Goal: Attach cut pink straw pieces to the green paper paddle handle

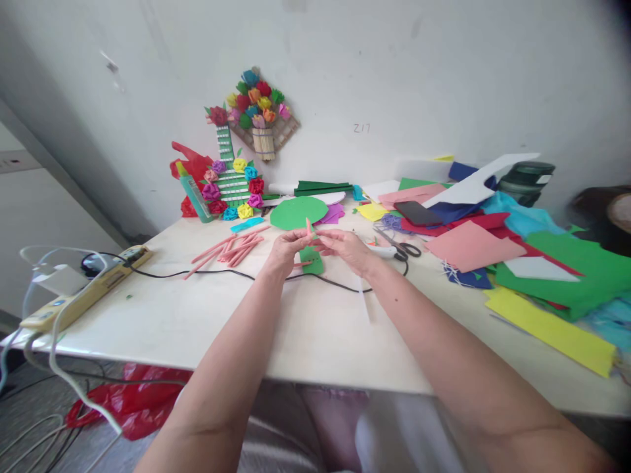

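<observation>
My left hand (290,249) and my right hand (348,249) meet over the middle of the table. Their fingertips pinch a small pink paper piece (308,226) with some green at it; its exact shape is partly hidden by the fingers. Just below lies a green paper scrap (312,261). Behind the hands is a large green paper oval (296,213). Several rolled pink paper sticks (241,249) lie left of my left hand. Right of my right hand rest a white glue gun (383,251), partly covered by that hand, and scissors (408,250).
A black cable (227,271) crosses the table from a power strip (89,289) at the left. A glue bottle (194,194) stands by a paper-flower craft (233,174) near the wall. Coloured sheets (473,244) and a phone (418,213) cover the right side.
</observation>
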The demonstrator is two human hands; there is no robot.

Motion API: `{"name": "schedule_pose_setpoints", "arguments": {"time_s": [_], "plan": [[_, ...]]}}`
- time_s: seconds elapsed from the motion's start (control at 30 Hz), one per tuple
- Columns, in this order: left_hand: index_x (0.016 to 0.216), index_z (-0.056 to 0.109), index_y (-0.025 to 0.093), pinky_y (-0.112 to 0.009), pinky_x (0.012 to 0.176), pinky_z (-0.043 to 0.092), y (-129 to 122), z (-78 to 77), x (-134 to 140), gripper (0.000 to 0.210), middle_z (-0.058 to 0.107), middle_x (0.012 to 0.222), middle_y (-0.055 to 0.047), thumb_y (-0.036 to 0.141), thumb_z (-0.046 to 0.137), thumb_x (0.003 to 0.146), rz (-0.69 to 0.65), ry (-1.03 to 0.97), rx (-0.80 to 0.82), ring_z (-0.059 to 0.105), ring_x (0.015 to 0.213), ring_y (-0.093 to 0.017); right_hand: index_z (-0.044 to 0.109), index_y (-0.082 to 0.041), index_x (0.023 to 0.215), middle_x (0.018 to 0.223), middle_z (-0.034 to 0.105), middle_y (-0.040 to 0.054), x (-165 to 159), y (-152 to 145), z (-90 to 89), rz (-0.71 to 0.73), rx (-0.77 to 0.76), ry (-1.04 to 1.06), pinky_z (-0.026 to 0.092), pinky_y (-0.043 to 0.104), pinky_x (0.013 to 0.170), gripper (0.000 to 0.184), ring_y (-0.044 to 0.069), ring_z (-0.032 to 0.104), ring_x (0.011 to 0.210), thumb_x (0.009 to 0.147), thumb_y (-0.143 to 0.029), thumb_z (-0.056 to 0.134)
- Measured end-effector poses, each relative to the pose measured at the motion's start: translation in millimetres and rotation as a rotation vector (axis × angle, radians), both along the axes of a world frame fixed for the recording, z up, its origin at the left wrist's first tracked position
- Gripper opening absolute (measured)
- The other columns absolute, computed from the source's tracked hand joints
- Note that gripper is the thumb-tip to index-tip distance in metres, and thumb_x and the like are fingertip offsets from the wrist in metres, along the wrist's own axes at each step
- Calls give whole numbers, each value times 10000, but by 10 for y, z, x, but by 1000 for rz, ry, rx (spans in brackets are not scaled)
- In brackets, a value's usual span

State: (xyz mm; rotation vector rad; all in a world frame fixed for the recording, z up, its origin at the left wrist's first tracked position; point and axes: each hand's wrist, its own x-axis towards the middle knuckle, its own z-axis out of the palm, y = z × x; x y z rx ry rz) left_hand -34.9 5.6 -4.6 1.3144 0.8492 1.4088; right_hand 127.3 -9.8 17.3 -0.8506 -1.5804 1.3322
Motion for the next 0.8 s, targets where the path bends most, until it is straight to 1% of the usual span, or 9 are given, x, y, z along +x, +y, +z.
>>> {"name": "schedule_pose_setpoints", "arguments": {"time_s": [0.07,0.13,0.23,0.33,0.4,0.5,0.57,0.67,0.8], "plan": [[698,660,155,-248,639,406,-8,8,21,221,605,647,-3,334,727,586,-42,-22,25,529,614,-101,645,-163,953,899,671,45,-108,-11,-53,60,-75,149,467,256,740,275,116,605,783,719,-302,609],[693,662,154,-246,625,405,-18,21,39,202,596,631,-2,325,719,603,-72,-39,29,519,594,-97,663,-161,852,809,666,21,-159,-4,-86,37,-116,232,466,249,718,240,95,585,692,656,-298,668],[708,664,164,-236,610,403,-31,48,31,212,594,641,-1,336,722,599,-68,-39,3,522,606,-99,661,-148,778,713,644,-2,-164,26,-103,-10,-131,284,454,231,653,251,70,538,586,583,-294,721],[817,673,185,-219,605,400,-24,79,-50,314,623,747,-12,371,737,571,-33,13,-64,545,670,-105,646,-139,752,671,627,-9,-128,53,-102,-39,-133,294,450,219,607,229,66,525,550,586,-278,721],[851,667,177,-207,585,397,-2,83,-139,370,624,780,-26,440,707,595,75,33,-99,548,677,-99,627,-138,733,652,616,-9,-103,62,-106,-108,-160,264,459,219,597,164,67,525,538,623,-237,696],[754,632,134,-229,574,421,47,43,-259,395,604,678,-34,496,673,604,306,7,-168,538,589,-96,599,-138,703,649,604,-3,-89,69,-139,-247,-206,137,470,220,606,39,75,543,568,683,-151,630],[710,587,126,-259,606,452,75,0,-295,346,597,634,-35,427,704,588,352,15,-205,561,583,-113,586,-140,675,651,596,-4,-100,72,-177,-329,-194,18,469,213,616,39,78,547,600,703,-116,598],[709,560,118,-287,639,483,96,-46,-281,221,594,613,-38,254,702,607,322,-2,-303,595,595,-135,573,-144,646,639,585,-14,-138,80,-234,-384,-158,-118,470,216,640,80,81,548,622,723,-122,577],[666,538,115,-292,651,499,146,-67,-241,85,583,573,-39,111,623,657,290,-64,-395,611,581,-145,570,-139,677,643,606,1,-182,98,-278,-337,-216,-62,486,235,658,92,92,576,624,764,-132,542]]}}
